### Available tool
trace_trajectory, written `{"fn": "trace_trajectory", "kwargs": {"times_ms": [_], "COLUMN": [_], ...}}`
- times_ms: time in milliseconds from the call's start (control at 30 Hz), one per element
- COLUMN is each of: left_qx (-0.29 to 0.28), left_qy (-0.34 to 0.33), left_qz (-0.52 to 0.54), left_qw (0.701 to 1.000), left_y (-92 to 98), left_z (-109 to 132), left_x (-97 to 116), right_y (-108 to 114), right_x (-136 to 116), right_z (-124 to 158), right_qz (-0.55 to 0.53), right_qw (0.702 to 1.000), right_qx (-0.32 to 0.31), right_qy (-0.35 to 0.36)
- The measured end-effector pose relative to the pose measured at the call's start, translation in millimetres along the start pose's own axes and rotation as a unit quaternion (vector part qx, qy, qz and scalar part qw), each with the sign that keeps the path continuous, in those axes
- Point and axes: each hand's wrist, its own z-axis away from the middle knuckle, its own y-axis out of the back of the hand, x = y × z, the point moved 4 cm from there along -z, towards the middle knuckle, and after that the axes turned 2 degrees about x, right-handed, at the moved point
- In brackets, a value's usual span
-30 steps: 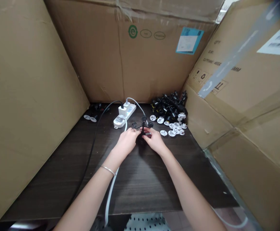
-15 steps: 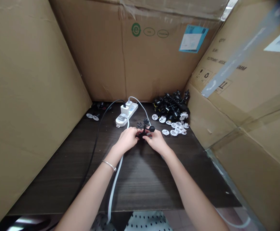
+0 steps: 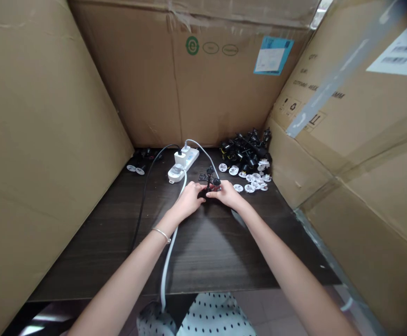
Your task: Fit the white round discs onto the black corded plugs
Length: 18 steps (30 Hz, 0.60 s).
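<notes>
Fitting (image 3: 209, 179), black, between left hand (image 3: 188, 203) and right hand (image 3: 227, 194), fingertips pinching | black pile (image 3: 243, 151), white discs (image 3: 250, 179) left on dark table (image 3: 217, 261)

"Cameras on record?"
"One camera, worn on the person's head, facing forward and down."
"Framing?"
"Close above the dark wooden table (image 3: 94, 266); left hand (image 3: 188, 203) and right hand (image 3: 227, 194) central; cardboard boxes (image 3: 224, 88) left, right and far."

A white power strip (image 3: 188, 161) sits at the counter's (image 3: 94, 247) back edge, with a black cord (image 3: 143, 210) and a white cord (image 3: 170, 266) trailing forward, and cardboard cartons (image 3: 49, 140) stand along three sides.
</notes>
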Motion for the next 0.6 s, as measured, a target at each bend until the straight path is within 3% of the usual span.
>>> {"fn": "trace_trajectory", "kwargs": {"times_ms": [333, 600], "left_qx": [-0.003, -0.004], "left_qy": [-0.023, -0.027], "left_qz": [-0.038, -0.042], "left_qw": [0.999, 0.999], "left_y": [3.0, 4.6], "left_z": [-2.8, -1.6], "left_x": [-1.5, -1.0], "right_y": [-0.3, -4.8], "right_x": [-7.8, -0.3], "right_z": [2.1, 5.3], "right_qz": [-0.017, -0.073], "right_qw": [0.999, 0.996], "right_qx": [0.019, 0.007], "right_qy": [-0.032, -0.047]}}
